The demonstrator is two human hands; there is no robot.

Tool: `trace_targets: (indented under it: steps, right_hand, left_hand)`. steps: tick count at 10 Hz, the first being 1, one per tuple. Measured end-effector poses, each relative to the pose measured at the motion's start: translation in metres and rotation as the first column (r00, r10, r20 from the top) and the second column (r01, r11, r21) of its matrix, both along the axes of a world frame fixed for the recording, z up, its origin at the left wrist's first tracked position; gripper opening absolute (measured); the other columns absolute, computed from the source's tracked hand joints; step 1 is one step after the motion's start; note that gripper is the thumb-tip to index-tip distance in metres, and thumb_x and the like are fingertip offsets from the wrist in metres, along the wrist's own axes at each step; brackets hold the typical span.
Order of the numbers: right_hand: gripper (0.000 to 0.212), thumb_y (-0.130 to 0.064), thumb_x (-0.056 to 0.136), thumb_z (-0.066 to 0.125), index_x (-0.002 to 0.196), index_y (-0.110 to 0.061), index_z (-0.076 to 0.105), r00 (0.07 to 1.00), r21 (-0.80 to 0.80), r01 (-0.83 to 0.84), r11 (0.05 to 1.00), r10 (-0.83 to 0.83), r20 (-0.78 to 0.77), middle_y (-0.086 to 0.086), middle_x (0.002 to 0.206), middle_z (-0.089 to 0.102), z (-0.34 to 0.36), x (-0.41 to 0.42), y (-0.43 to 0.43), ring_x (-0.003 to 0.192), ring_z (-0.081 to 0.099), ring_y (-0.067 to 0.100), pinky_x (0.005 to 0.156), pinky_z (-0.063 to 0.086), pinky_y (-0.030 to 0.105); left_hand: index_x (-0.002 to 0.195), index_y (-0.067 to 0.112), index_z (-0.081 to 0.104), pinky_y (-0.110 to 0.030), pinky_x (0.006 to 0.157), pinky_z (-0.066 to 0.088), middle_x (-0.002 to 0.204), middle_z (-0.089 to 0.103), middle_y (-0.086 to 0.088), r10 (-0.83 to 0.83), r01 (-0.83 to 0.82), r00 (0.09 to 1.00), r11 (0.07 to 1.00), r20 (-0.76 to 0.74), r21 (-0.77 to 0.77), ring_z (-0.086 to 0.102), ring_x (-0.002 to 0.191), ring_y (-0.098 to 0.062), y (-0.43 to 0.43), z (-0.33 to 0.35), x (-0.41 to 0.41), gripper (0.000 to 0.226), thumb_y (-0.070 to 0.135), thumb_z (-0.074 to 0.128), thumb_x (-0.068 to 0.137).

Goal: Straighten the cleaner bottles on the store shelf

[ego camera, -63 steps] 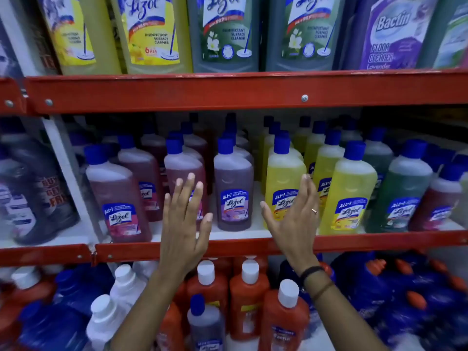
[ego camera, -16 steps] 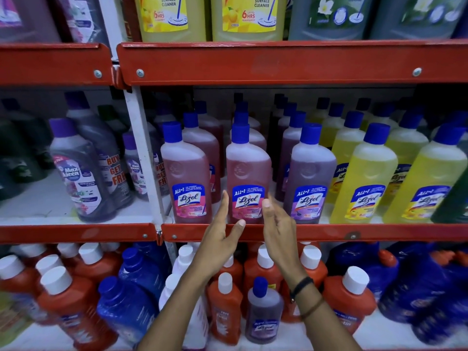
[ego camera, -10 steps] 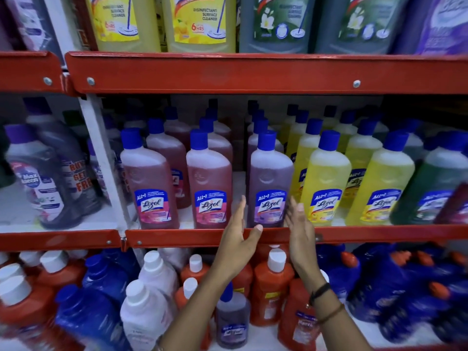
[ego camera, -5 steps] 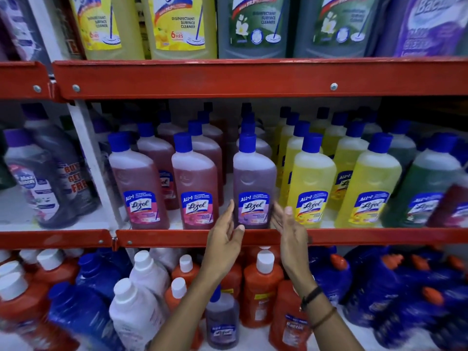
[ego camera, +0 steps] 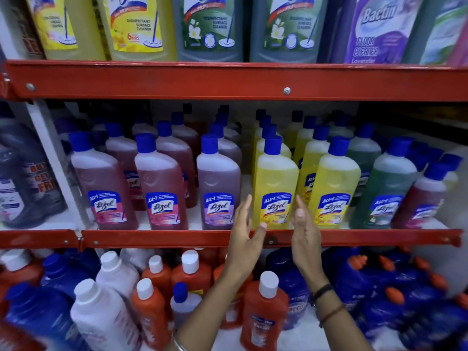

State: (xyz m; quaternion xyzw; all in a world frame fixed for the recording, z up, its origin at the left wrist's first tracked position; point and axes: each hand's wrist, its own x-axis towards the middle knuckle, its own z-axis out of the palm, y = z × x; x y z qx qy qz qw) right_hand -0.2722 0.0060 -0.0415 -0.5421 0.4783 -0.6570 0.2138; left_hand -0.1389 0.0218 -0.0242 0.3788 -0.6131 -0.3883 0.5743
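On the middle shelf point(ego camera: 177, 238) stand rows of blue-capped cleaner bottles. A front yellow bottle point(ego camera: 274, 183) stands upright between my two hands. My left hand point(ego camera: 247, 231) is open at its left side, fingers near the label, thumb at the shelf edge. My right hand point(ego camera: 302, 229) is open at its right side, fingertips close to the label. I cannot tell whether either hand touches it. A purple bottle point(ego camera: 219, 183) stands to the left, then two pink bottles point(ego camera: 162, 183) point(ego camera: 103, 183). A second yellow bottle point(ego camera: 334, 183) and a green one point(ego camera: 387, 188) stand to the right.
A red top shelf beam point(ego camera: 228, 79) carries large yellow, grey-green and purple bottles. The bottom shelf holds orange bottles point(ego camera: 263, 315), white bottles point(ego camera: 106, 312) and blue jugs point(ego camera: 379, 287). A white upright post point(ego camera: 58, 160) divides off dark bottles at the left.
Both hands have shifted right along the shelf edge, from around the purple bottle to either side of the front yellow bottle. The purple bottle now stands upright and free.
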Motion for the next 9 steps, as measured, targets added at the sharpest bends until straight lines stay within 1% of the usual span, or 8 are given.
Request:
trace_targets:
  steps: [1, 2, 3, 4, 6, 7, 8, 9]
  right_hand:
    - [0.051, -0.072, 0.086, 0.029, 0.123, -0.045, 0.051, 0.994, -0.001, -0.088, 0.996, 0.088, 0.057, -0.018, 0.122, 0.062, 0.003, -0.003, -0.001, 0.119, 0.056, 0.007, 0.102, 0.045, 0.038]
    - [0.047, -0.063, 0.090, 0.030, 0.120, -0.038, 0.057, 0.984, -0.017, -0.091, 0.996, 0.092, 0.152, -0.023, 0.108, 0.068, 0.005, -0.002, 0.000, 0.113, 0.061, 0.006, 0.098, 0.047, 0.036]
    - [0.043, -0.061, 0.090, 0.030, 0.113, -0.040, 0.060, 0.975, 0.000, -0.090, 0.996, 0.088, 0.205, -0.032, 0.098, 0.070, 0.006, -0.002, 0.001, 0.108, 0.063, 0.002, 0.094, 0.048, 0.030]
    - [0.040, -0.057, 0.091, 0.029, 0.112, -0.041, 0.059, 0.973, -0.003, -0.069, 0.998, 0.068, 0.221, -0.035, 0.094, 0.069, 0.005, -0.003, 0.001, 0.104, 0.063, -0.002, 0.089, 0.048, 0.024]
    - [0.048, -0.048, 0.093, 0.030, 0.123, -0.023, 0.058, 0.965, 0.002, -0.077, 0.997, 0.074, 0.252, -0.030, 0.095, 0.068, 0.008, -0.007, 0.002, 0.099, 0.064, -0.007, 0.083, 0.050, 0.012]
    - [0.049, -0.047, 0.094, 0.031, 0.124, -0.019, 0.059, 0.973, 0.001, -0.055, 0.998, 0.054, 0.222, -0.018, 0.104, 0.067, 0.007, -0.008, 0.003, 0.100, 0.064, -0.005, 0.083, 0.051, 0.013]
    - [0.038, -0.047, 0.095, 0.033, 0.119, -0.030, 0.059, 0.983, 0.032, -0.036, 0.999, 0.030, 0.178, -0.027, 0.092, 0.071, 0.009, -0.007, 0.002, 0.102, 0.065, -0.001, 0.085, 0.051, 0.021]
    - [0.042, -0.054, 0.094, 0.036, 0.118, -0.029, 0.060, 0.975, -0.013, -0.032, 0.999, 0.034, 0.217, -0.018, 0.106, 0.070, 0.001, -0.009, 0.015, 0.110, 0.063, 0.005, 0.095, 0.050, 0.030]
  left_hand:
    - [0.143, 0.031, 0.028, -0.035, 0.111, 0.038, 0.153, 0.035, -0.004, -0.043, 0.045, 0.999, 0.998, -0.032, 0.041, 0.038, 0.137, -0.011, -0.011, -0.002, -0.005, 0.065, 0.013, 0.055, 0.086]
    - [0.140, 0.032, 0.027, -0.020, 0.099, 0.045, 0.148, 0.042, -0.008, -0.058, 0.062, 0.996, 0.996, -0.062, 0.063, 0.047, 0.131, -0.013, -0.016, -0.002, -0.008, 0.066, -0.005, 0.051, 0.091]
    - [0.138, 0.032, 0.026, -0.016, 0.092, 0.047, 0.145, 0.046, -0.007, -0.079, 0.085, 0.993, 0.994, -0.082, 0.068, 0.049, 0.129, -0.015, -0.020, -0.003, -0.008, 0.066, -0.008, 0.049, 0.092]
    - [0.143, 0.027, 0.023, -0.015, 0.090, 0.048, 0.145, 0.046, -0.008, -0.087, 0.093, 0.993, 0.992, -0.074, 0.085, 0.050, 0.128, -0.015, -0.021, -0.002, -0.009, 0.068, -0.009, 0.048, 0.092]
    - [0.146, 0.018, 0.024, -0.015, 0.086, 0.049, 0.140, 0.050, -0.004, -0.102, 0.110, 0.991, 0.990, -0.085, 0.091, 0.053, 0.123, -0.011, -0.022, -0.003, -0.008, 0.065, -0.008, 0.048, 0.092]
    - [0.147, 0.017, 0.026, -0.014, 0.084, 0.049, 0.138, 0.052, 0.000, -0.094, 0.100, 0.993, 0.991, -0.076, 0.083, 0.055, 0.121, -0.007, -0.023, -0.004, -0.007, 0.064, -0.007, 0.049, 0.092]
    - [0.144, 0.016, 0.031, -0.015, 0.086, 0.049, 0.135, 0.054, 0.002, -0.090, 0.096, 0.993, 0.992, -0.075, 0.081, 0.055, 0.118, 0.001, -0.015, 0.000, -0.006, 0.061, -0.007, 0.050, 0.092]
    - [0.137, 0.022, 0.041, -0.024, 0.100, 0.046, 0.139, 0.051, 0.003, -0.019, 0.016, 0.993, 1.000, -0.112, -0.026, 0.050, 0.127, -0.005, -0.004, 0.010, -0.003, 0.052, 0.008, 0.054, 0.089]
